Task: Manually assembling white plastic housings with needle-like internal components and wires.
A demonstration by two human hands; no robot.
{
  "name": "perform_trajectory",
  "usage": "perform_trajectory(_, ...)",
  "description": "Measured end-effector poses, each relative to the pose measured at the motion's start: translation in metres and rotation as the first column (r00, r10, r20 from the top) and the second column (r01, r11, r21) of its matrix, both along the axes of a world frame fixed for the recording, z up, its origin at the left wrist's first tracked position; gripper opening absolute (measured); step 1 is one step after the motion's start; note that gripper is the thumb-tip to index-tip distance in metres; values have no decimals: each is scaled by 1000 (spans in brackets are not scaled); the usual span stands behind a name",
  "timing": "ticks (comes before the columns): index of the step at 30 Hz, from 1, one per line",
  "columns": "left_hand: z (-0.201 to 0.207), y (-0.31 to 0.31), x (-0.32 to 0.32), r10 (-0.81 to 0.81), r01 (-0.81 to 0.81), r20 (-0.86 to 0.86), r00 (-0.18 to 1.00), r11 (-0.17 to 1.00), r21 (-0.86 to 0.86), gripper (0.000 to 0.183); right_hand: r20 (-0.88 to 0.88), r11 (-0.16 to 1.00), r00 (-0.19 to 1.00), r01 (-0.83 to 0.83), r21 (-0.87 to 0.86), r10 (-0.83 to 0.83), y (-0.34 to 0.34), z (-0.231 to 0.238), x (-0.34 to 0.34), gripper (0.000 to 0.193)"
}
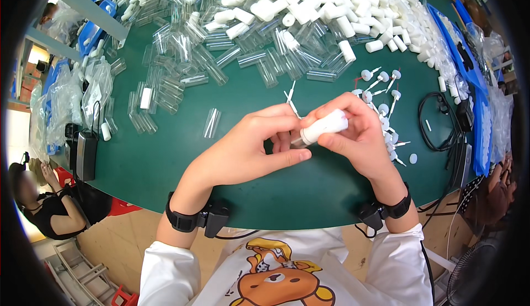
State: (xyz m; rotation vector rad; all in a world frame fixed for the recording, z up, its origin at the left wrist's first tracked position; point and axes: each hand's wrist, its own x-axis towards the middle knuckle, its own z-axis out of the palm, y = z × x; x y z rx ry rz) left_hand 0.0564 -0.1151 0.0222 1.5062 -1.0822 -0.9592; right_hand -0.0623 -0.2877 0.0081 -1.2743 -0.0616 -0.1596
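Over the near middle of the green table [165, 165], a white plastic cylinder [328, 127] is gripped by my right hand [359, 137], thumb below and fingers above. At its left end a short clear part [298, 141], apparently a clear tube, sits between the fingers and thumb of my left hand [251, 143]. The cylinder tilts up to the right; how the two parts join is partly hidden by my fingers. Just beyond my hands lies a thin white stick-like piece [291, 99]. Beside my right hand are several small white pieces with round discs and stems [382, 109].
Clear tubes [182, 46] and white cylinders [303, 10] heap across the far side. One clear tube [211, 123] lies apart, left of my hands. Black cable [428, 118] coils at right, near blue trays [469, 68]. Another person [52, 206] sits at far left.
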Motion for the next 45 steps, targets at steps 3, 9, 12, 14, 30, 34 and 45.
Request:
perform_trajectory(3, 2, 0, -1, -36, 37, -32, 999, 999, 29, 22, -51, 1000, 999, 0, 27, 1, -1, -2, 0, 24)
perform_trajectory(9, -5, -1, -8, -58, 64, -168, 984, 998, 25, 22, -149, 980, 981, -95, 177, 122, -3, -3, 0, 22)
perform_trajectory(12, -11, -3, -16, -39, 15, -377, 925, 998, -66, 19, -134, 976, 985, -84, 203, 112, -2, 0, -1, 23)
perform_trajectory(14, -4, -5, -19, -42, 37, -602, 797, 999, -20, 22, -75, 993, 995, -51, 110, 59, -2, -2, -2, 25)
perform_trajectory(30, -5, -14, -34, -49, -56, -874, 484, 995, -87, 44, -115, 994, 993, -29, 110, 42, -3, 8, -1, 32)
perform_trajectory(34, -15, -13, -30, -94, -29, -886, 454, 992, -120, 44, -144, 971, 989, 46, 236, -12, -4, 5, 2, 25)
perform_trajectory(45, -14, -12, -31, -67, -22, -792, 607, 995, -101, 40, -78, 988, 994, 82, 130, -72, 3, -7, 2, 17)
